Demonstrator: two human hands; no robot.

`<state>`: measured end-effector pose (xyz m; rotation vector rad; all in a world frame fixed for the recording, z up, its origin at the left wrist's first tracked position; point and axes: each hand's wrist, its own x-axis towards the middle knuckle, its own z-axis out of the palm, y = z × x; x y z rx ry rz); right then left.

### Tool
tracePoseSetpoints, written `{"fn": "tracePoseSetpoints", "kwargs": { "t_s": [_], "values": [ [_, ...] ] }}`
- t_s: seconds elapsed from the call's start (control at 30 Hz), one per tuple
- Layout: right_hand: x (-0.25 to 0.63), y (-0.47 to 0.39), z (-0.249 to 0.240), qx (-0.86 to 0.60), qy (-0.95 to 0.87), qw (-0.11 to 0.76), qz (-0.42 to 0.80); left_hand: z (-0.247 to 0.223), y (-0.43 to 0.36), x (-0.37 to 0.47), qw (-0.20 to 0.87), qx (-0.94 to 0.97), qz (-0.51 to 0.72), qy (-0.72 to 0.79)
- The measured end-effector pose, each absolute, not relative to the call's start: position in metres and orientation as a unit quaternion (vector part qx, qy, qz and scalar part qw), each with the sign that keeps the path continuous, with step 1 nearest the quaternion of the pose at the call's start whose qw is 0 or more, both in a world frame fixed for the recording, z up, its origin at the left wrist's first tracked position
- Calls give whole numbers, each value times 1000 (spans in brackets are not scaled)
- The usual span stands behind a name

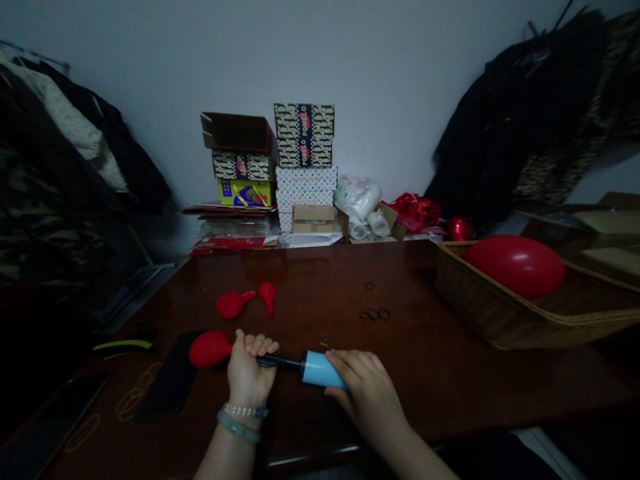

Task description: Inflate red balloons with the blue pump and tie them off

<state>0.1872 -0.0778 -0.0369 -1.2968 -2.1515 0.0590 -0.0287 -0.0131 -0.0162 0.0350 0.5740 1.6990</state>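
Observation:
A blue hand pump (320,371) with a black nozzle end lies level between my hands, just above the dark wooden table (320,280). My right hand (367,387) is wrapped round its blue barrel. My left hand (253,367) closes round the black end, where the neck of a red balloon (210,349) also goes into the grip. That balloon is slightly filled and sticks out to the left; its mouth is hidden by my fingers. Beyond my left hand lie two flat red balloons, one on its side (234,305) and a smaller one (267,297).
A wicker basket (500,320) at the right holds a large inflated red balloon (517,265). Black rubber bands (375,315) lie mid-table. At the left are yellow rubber bands (133,400), a dark flat pad (173,380) and a phone-like slab (60,420). Boxes (305,137) stand behind.

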Motion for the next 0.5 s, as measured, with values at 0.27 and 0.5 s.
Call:
{"fn": "tracePoseSetpoints", "kwargs": {
  "t_s": [0.27, 0.5],
  "values": [
    [192, -76, -37, -488, -819, 300, 4, -15, -7, -51, 626, 10, 742, 242],
    [191, -78, -44, -498, -814, 300, 2, -25, -12, -25, 638, -3, 737, 225]
  ]
}}
